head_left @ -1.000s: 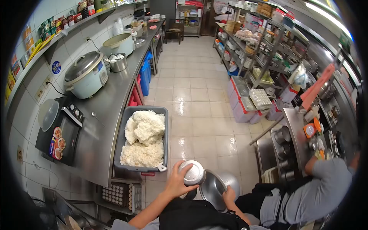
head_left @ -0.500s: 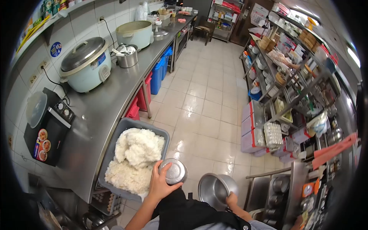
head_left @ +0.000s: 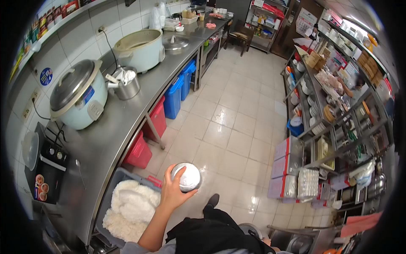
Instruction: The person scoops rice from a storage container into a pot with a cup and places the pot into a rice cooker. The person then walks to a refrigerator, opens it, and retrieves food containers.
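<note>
My left hand (head_left: 172,190) is wrapped round a small round metal container (head_left: 189,177), its pale flat face toward the camera. Below and left of that hand stands a grey tub (head_left: 101,216) heaped with white rice (head_left: 131,207), partly covered by my forearm. At the bottom edge a bit of my right hand (head_left: 266,241) shows beside the rim of a metal bowl (head_left: 250,230); its fingers are mostly hidden.
A steel counter (head_left: 122,114) along the left holds a lidded rice cooker (head_left: 78,95), an open cooker pot (head_left: 141,51) and a steel pot (head_left: 127,84). Red bins (head_left: 138,151) stand beneath. At right are shelves, stacked boxes (head_left: 283,169) and egg trays (head_left: 308,183).
The view has shifted forward along the counter. My left hand has moved away from the rice tub with the metal container. The bowl and my right hand have dropped mostly out of view.
</note>
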### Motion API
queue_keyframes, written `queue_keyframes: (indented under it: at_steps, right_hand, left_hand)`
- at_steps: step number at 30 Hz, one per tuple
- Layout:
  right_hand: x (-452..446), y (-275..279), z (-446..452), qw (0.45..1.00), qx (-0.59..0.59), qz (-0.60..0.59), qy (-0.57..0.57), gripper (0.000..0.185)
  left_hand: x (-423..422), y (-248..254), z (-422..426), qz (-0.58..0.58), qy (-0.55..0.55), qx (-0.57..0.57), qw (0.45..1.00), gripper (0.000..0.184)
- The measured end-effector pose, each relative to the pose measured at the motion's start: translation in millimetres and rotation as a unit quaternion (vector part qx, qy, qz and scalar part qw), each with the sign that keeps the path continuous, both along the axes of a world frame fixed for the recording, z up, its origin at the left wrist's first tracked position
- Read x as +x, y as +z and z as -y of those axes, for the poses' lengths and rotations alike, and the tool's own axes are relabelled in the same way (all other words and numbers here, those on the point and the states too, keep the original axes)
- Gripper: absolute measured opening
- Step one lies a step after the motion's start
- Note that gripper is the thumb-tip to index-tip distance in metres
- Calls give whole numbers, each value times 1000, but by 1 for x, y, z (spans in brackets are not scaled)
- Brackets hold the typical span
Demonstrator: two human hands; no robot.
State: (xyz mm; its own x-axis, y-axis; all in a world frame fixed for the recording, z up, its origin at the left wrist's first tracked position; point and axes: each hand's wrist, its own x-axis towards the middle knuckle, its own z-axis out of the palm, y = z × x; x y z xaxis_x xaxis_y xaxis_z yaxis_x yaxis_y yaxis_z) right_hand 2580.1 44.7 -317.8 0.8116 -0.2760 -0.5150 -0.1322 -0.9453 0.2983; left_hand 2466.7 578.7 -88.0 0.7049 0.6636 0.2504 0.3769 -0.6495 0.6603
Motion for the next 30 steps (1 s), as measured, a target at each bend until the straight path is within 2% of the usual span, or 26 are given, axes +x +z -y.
queue_keyframes:
  at_steps: [6, 7, 9, 11, 12, 15, 17, 18, 21, 22, 23, 25, 27, 29, 30]
  right_hand:
    - [159, -30, -73, 996, 19, -81, 6, 29]
    - [190, -35, -90, 994, 21, -108, 23, 30]
    - [253, -52, -126, 974, 10, -180, 135, 39]
    - [313, -84, -154, 987, 15, -151, 51, 42]
    - [341, -90, -176, 986, 15, -151, 62, 42]
    - [409, -90, -237, 989, 71, -124, 27, 43]
    - [460, -79, -281, 987, 153, -12, -45, 42]
    - [487, -72, -302, 987, 156, -2, -44, 42]
    - [543, -61, -354, 929, 334, 96, -126, 26]
    - [565, -45, -374, 888, 413, 64, -191, 21]
    - [585, -26, -396, 885, 419, 70, -191, 21]
    - [618, -11, -422, 794, 544, -16, -272, 16]
    - [649, 1, -446, 771, 561, -39, -298, 12]
    - [662, 46, -501, 684, 645, -57, -335, 9]
    - [670, 70, -530, 650, 673, -69, -348, 17]
  left_hand:
    - [78, -17, -32, -38, 116, 4, 992, 86]
    - [87, -19, -37, -38, 142, -5, 989, 86]
    - [99, -26, -50, -54, 169, -1, 984, 86]
    - [113, -31, -62, -60, 195, 1, 979, 85]
    - [118, -37, -72, -62, 220, -12, 973, 85]
    - [138, -48, -101, -67, 265, 5, 962, 88]
    - [160, -54, -128, -81, 270, 15, 959, 88]
    - [174, -53, -145, -82, 263, 0, 961, 86]
    - [227, -51, -199, -59, 218, -7, 974, 83]
    - [250, -47, -221, -51, 216, -2, 975, 83]
    - [274, -42, -241, -44, 184, -6, 982, 84]
    - [319, -35, -273, -40, 152, -15, 987, 84]
    - [363, -19, -304, -63, 95, 34, 993, 84]
    - [399, -20, -328, -51, 86, 27, 995, 84]
    - [417, -21, -342, -40, 76, 13, 996, 83]
